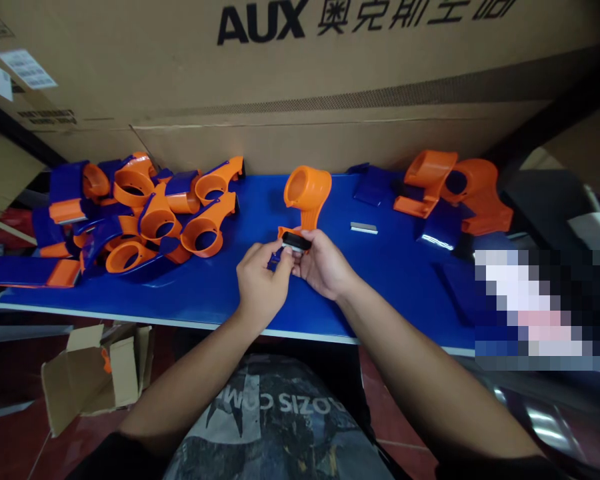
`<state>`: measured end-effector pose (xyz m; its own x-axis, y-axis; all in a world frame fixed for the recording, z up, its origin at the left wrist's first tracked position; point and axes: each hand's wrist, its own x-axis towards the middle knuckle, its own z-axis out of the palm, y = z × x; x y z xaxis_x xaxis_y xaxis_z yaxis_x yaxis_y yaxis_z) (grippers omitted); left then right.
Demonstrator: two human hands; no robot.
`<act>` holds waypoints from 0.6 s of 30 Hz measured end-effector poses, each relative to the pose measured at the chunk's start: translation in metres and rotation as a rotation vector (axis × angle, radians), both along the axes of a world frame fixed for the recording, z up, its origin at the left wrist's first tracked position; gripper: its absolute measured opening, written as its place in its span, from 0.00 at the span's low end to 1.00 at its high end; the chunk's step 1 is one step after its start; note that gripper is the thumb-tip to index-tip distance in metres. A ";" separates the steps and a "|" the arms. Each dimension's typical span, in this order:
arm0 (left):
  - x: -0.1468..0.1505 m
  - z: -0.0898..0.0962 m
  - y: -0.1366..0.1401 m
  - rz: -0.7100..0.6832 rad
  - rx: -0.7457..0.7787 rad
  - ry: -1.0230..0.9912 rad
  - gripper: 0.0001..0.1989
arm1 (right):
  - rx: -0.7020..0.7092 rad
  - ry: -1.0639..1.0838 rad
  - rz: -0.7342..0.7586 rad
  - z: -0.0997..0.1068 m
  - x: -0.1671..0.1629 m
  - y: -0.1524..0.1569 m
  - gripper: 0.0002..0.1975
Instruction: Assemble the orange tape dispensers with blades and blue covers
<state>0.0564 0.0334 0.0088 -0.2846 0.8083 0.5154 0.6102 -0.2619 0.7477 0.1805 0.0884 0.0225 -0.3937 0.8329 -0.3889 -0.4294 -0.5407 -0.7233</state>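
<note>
- While a cardboard box (180, 73) stands beyond the left hand (264, 279) and right hand (329, 265), a blue bench (400, 273) spreads beneath them.
- Both hands grip an orange dispenser (321, 189) near its black end piece (297, 241).
- Down-left of the hands, an open carton (77, 383) holds an orange scrap (106, 360).
- Fingers (284, 261) partly hide the dispenser's lower end; pixelation masks something rightward.

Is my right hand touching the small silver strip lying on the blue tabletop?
Apart. The head view shows bare blue tabletop between the right hand and the silver strip.
</note>
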 end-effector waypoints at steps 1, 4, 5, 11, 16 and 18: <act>0.001 0.000 0.000 -0.006 0.003 -0.007 0.10 | 0.004 -0.004 -0.008 0.000 -0.001 0.000 0.13; 0.003 -0.002 0.001 -0.008 -0.003 -0.023 0.12 | 0.008 -0.027 -0.035 0.001 -0.002 -0.001 0.13; 0.003 -0.002 0.001 -0.005 -0.011 -0.026 0.13 | 0.006 -0.039 -0.044 0.002 -0.002 -0.001 0.13; 0.001 -0.007 -0.001 0.040 -0.044 -0.053 0.17 | 0.008 -0.052 -0.050 0.004 -0.003 -0.002 0.14; 0.000 -0.009 0.000 -0.018 -0.032 -0.026 0.15 | 0.014 -0.058 -0.042 0.003 -0.002 -0.001 0.13; -0.001 -0.008 -0.001 -0.027 -0.016 -0.003 0.12 | 0.004 -0.054 -0.039 0.003 -0.002 0.000 0.12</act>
